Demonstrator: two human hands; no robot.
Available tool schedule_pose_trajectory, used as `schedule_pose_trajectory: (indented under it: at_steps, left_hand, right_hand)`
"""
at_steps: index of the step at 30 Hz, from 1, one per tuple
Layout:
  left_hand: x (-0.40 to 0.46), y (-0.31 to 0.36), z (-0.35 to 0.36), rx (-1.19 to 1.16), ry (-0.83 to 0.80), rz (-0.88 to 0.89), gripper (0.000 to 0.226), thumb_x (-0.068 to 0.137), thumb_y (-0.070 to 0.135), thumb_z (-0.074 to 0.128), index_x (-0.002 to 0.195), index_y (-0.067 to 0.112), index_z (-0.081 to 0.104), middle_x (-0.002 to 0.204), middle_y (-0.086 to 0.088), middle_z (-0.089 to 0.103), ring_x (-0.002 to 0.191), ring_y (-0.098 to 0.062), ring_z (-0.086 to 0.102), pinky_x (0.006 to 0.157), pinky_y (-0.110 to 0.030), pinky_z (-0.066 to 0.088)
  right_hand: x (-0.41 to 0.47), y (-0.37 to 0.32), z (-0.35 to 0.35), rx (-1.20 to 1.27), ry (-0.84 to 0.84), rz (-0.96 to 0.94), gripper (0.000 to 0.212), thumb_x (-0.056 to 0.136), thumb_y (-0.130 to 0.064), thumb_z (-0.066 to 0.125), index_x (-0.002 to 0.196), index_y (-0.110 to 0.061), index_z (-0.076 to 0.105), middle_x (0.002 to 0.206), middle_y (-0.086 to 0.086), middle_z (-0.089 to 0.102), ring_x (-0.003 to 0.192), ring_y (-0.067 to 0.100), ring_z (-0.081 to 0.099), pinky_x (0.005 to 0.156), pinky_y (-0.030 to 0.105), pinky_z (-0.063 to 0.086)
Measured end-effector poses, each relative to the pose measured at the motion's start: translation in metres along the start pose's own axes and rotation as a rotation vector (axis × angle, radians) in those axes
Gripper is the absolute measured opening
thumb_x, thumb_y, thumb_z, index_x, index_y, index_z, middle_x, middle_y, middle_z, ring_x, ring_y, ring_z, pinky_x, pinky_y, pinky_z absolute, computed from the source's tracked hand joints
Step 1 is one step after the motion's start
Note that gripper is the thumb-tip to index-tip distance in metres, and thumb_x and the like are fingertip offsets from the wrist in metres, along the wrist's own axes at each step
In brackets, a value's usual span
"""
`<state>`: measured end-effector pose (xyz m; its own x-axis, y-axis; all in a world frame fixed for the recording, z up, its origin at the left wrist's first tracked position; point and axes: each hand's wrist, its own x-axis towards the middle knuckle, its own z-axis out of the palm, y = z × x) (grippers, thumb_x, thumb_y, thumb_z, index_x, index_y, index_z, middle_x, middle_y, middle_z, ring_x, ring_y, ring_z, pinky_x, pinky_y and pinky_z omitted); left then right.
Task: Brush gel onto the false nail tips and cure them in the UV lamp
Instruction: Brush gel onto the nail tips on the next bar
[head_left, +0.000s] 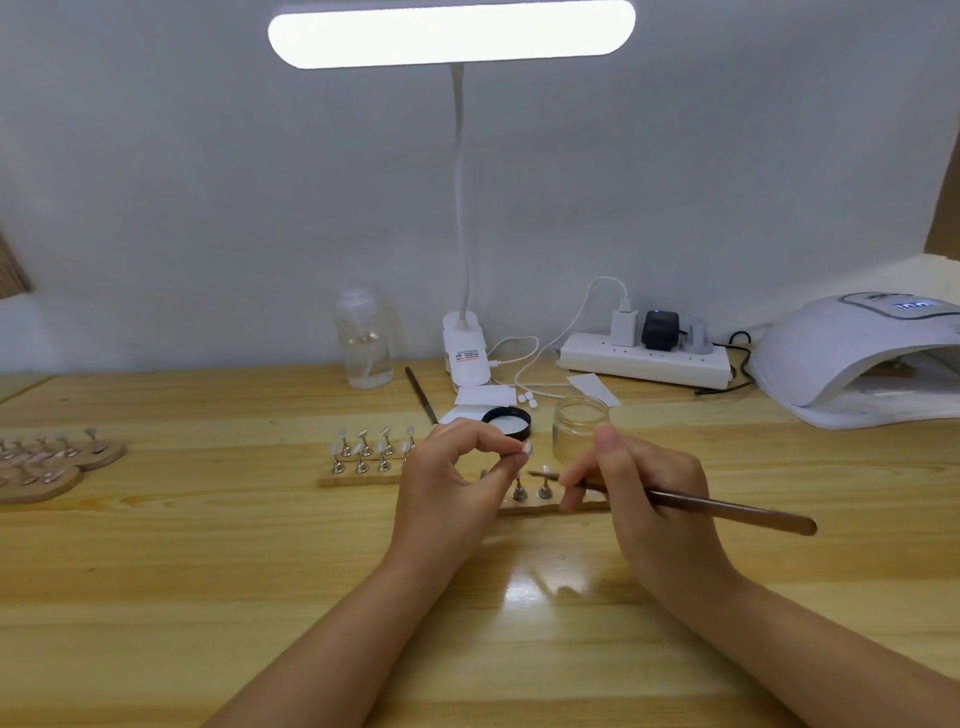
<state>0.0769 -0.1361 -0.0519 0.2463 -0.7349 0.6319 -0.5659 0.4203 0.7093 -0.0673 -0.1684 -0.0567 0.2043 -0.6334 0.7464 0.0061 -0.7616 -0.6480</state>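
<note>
the left hand (457, 483) is raised over the wooden table (208, 545), thumb and forefinger pinching a single false nail tip (527, 448) on its stand, the other fingers curled beneath. the right hand (644, 488) grips a brown-handled gel brush (727, 506) like a pen, with the bristle end pointing left toward the pinched tip and the handle end trailing out to the right. directly below the two hands lies a wooden strip holder (524, 506) carrying small metal stands, two of them visible between the hands. a second wooden strip (358, 475) just to the left and behind carries two rows of stands with pale nail tips mounted on top. behind the hands stands an open glass jar (580, 423), and its black lid (506, 420) lies beside it to the left. the white uv lamp (857, 358) sits at the right rear of the table, opening facing the person, display lit, well apart from the hands. a clip-on desk lamp (465, 353) stands at the rear centre with its lit bar overhead. a white power strip (644, 364) lies against the wall, a clear bottle (363, 340) stands left of the lamp base, and a spare brush (422, 396) lies near it. round wooden holders (57, 460) with more stands lie at the far left.
</note>
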Motion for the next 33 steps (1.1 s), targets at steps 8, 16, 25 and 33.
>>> schedule_pose_trajectory:
  at_steps: [8,16,25,33]
  left_hand:
    - [0.0006,0.0006,-0.0002,0.016,-0.004,0.004,0.025,0.07,0.004,0.075,0.066,0.025,0.064,0.072,0.011,0.065,0.079,0.005,0.056,0.073,0.0,0.032]
    - [0.0009,-0.0006,0.0001,0.021,-0.004,-0.019,0.026,0.072,0.006,0.075,0.066,0.028,0.062,0.072,0.007,0.065,0.078,-0.002,0.056,0.072,-0.001,0.033]
    - [0.0007,0.0001,0.0003,0.022,0.0,-0.053,0.025,0.072,0.008,0.075,0.065,0.029,0.062,0.071,0.007,0.066,0.079,0.001,0.054,0.071,0.002,0.031]
    - [0.0008,-0.0009,0.0002,0.031,-0.007,-0.061,0.023,0.072,0.01,0.075,0.066,0.029,0.063,0.072,0.005,0.065,0.079,-0.001,0.055,0.07,0.002,0.031]
  right_hand:
    - [0.0004,-0.0007,0.0004,-0.015,-0.009,-0.008,0.042,0.09,-0.032,0.036,0.063,-0.016,0.064,0.054,-0.004,0.062,0.052,-0.003,0.058,0.055,0.009,0.043]
    - [-0.0002,-0.0012,0.0019,0.043,-0.011,0.022,0.044,0.089,-0.033,0.038,0.063,-0.01,0.067,0.054,-0.004,0.062,0.048,-0.006,0.054,0.053,0.004,0.038]
    - [-0.0004,-0.0004,0.002,0.026,0.02,0.032,0.041,0.088,-0.036,0.037,0.063,-0.018,0.064,0.053,-0.005,0.062,0.048,-0.004,0.055,0.053,0.006,0.039]
    - [0.0009,0.0001,0.0024,0.032,0.023,0.061,0.041,0.088,-0.04,0.037,0.064,-0.02,0.064,0.055,-0.001,0.064,0.05,0.0,0.056,0.054,0.008,0.039]
